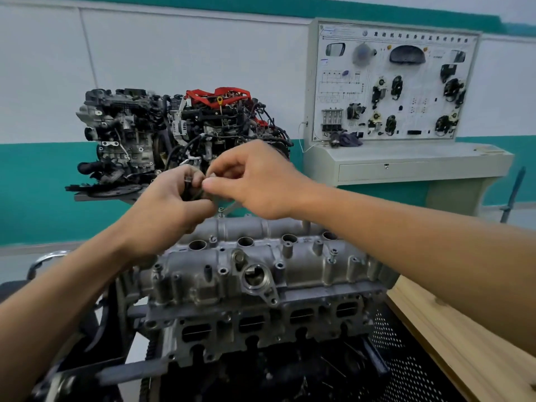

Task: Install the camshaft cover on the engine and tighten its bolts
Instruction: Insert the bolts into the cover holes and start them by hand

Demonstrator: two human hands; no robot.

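Picking out hardware, so this is the bolt-fitting step. Left hand (174, 204) curls round small dark pieces (190, 185), probably the bolts, too blurred to be sure. Right hand (255, 184) pinches at one of them with thumb and fingertips, touching the left. Both hover over the far edge of the camshaft cover (261, 256), already seated on the engine (261, 323). One bolt (333, 254) stands proud near the cover's right end. Most holes look empty. Next move calls for carrying one piece to an open hole and starting it straight by hand.

wall (174, 53) white over teal | training board (397, 82) right | wooden bench (449, 329)
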